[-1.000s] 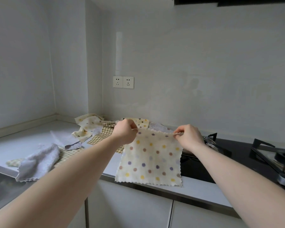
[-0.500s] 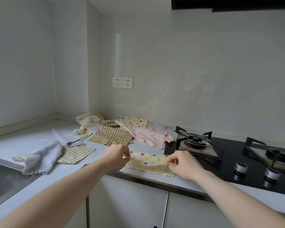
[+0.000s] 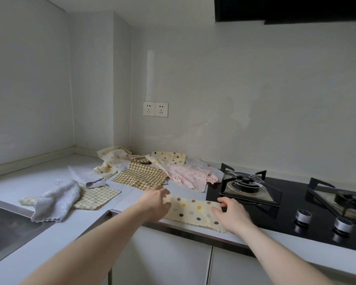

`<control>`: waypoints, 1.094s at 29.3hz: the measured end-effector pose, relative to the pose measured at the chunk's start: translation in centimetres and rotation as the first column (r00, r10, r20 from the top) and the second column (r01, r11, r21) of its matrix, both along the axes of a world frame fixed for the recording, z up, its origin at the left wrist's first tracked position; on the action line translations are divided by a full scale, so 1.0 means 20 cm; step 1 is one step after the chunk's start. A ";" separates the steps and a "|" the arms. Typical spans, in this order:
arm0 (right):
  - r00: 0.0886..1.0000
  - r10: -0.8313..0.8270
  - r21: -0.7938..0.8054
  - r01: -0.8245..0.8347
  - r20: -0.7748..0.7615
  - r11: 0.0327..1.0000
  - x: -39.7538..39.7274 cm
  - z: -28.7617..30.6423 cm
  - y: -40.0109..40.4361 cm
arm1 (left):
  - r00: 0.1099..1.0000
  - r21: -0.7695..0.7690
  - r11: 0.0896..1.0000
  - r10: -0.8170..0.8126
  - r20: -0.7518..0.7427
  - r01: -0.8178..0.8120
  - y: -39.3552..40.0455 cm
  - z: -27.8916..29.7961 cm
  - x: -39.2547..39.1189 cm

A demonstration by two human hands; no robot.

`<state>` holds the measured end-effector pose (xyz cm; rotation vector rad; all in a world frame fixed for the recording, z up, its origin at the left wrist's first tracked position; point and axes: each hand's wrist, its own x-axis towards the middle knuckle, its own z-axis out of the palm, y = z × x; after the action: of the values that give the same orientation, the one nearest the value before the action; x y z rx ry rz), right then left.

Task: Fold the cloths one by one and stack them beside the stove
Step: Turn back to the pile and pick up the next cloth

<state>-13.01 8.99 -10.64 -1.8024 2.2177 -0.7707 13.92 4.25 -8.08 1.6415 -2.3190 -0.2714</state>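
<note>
Counter (image 3: 49,239): dotted cloth (image 3: 193,210) between hands.

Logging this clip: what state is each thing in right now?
Polka-dot cloth: folded into a strip, flat on the counter edge.
Left hand: open, resting on the strip's left end.
Right hand: open, pressing its right end.
Pink floral cloth: unfolded, crumpled.
Checked cloth: unfolded, flat.
Stove: no flame visible.

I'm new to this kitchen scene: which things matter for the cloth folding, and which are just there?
Part of the job:
polka-dot cloth under left hand and right hand
unfolded cloths
stove

Just there:
sink
wall sockets
</note>
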 end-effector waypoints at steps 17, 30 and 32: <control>0.986 -0.139 -0.193 0.154 0.092 0.969 -0.01 -0.15 -0.14 | 0.991 0.073 0.990 0.121 0.054 -0.124 -0.26 -0.17 -0.06; 0.898 -0.174 -0.340 0.324 0.404 0.883 -0.05 -0.14 -0.14 | 0.946 -0.022 0.983 0.171 -0.274 -0.184 -0.29 -0.27 -0.07; 0.894 -0.164 -0.310 0.310 0.418 0.899 -0.06 -0.13 -0.14 | 0.939 -0.029 0.982 0.170 -0.298 -0.187 -0.29 -0.27 -0.07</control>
<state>-14.27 6.13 -13.19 -1.3507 2.1505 -1.5398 12.50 -1.46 -13.52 1.6453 -1.9286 -0.3780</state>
